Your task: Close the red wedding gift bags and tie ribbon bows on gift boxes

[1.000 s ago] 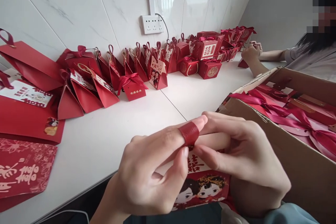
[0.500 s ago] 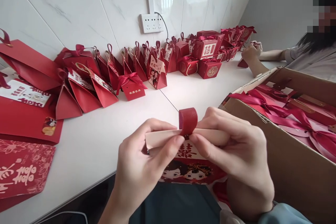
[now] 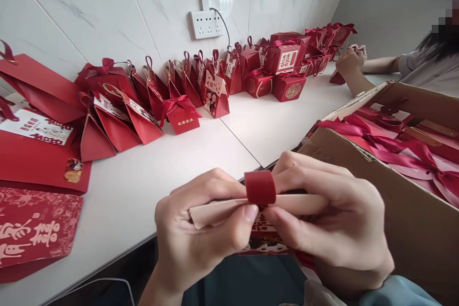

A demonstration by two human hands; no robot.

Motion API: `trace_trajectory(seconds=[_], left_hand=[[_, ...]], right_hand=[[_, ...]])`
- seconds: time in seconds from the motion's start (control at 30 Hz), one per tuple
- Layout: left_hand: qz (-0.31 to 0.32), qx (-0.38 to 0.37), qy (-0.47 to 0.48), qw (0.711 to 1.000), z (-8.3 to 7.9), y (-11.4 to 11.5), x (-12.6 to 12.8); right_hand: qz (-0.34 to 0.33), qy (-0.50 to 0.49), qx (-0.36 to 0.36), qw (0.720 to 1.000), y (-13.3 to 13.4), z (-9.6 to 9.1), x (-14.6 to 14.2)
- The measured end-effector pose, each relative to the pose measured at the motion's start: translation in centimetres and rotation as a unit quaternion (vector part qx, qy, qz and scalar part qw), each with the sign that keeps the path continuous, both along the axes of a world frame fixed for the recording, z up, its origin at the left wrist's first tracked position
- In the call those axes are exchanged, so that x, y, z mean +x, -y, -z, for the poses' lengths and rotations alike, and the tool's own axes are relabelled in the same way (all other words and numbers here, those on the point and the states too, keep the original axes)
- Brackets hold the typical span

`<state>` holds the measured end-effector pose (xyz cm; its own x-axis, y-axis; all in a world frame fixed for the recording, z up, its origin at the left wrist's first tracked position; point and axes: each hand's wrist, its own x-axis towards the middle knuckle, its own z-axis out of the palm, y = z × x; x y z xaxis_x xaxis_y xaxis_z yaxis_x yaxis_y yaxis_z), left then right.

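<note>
Both my hands pinch the pale top edge of a small red gift box (image 3: 263,239) held in front of me below the table edge. My left hand (image 3: 193,234) grips the left part of that folded edge, thumb and fingers closed on it. My right hand (image 3: 333,224) holds the right part, fingers wrapped round it. A short red ribbon loop (image 3: 260,187) stands up from the edge between my thumbs. The box front shows a red double-happiness sign, mostly hidden by my fingers.
A white table (image 3: 143,191) carries a long row of finished red gift boxes (image 3: 179,100) along the tiled wall. Flat red cards (image 3: 36,229) lie at left. An open cardboard carton (image 3: 405,191) of ribbons stands at right. Another person's hands (image 3: 351,60) work at the far right.
The ribbon loop came off my left forefinger and now stands on the folded edge. The box has tilted, so its printed front is mostly hidden behind my hands.
</note>
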<state>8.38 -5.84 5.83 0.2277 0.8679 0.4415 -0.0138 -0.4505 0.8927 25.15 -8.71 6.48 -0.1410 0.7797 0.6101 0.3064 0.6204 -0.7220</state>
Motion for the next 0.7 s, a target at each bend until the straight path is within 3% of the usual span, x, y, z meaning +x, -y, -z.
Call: trace_trajectory(seconds=[0.1, 0.2, 0.43, 0.7], left_hand=[[0.056, 0.059, 0.023, 0.996, 0.3, -0.3, -0.3], [0.079, 0.052, 0.031, 0.995, 0.4, -0.6, -0.3], [0.018, -0.052, 0.032, 0.998, 1.1, -1.9, 0.3], [-0.030, -0.047, 0.025, 0.998, 0.9, -1.3, 1.3]], right_hand=[[-0.029, -0.028, -0.017, 0.999, 0.1, -0.1, -0.2], [-0.034, -0.048, -0.034, 0.998, 0.0, -0.2, -0.3], [-0.004, -0.016, -0.092, 0.996, -1.2, 0.0, -0.2], [-0.026, -0.099, -0.130, 0.986, -1.4, 0.6, 0.1]])
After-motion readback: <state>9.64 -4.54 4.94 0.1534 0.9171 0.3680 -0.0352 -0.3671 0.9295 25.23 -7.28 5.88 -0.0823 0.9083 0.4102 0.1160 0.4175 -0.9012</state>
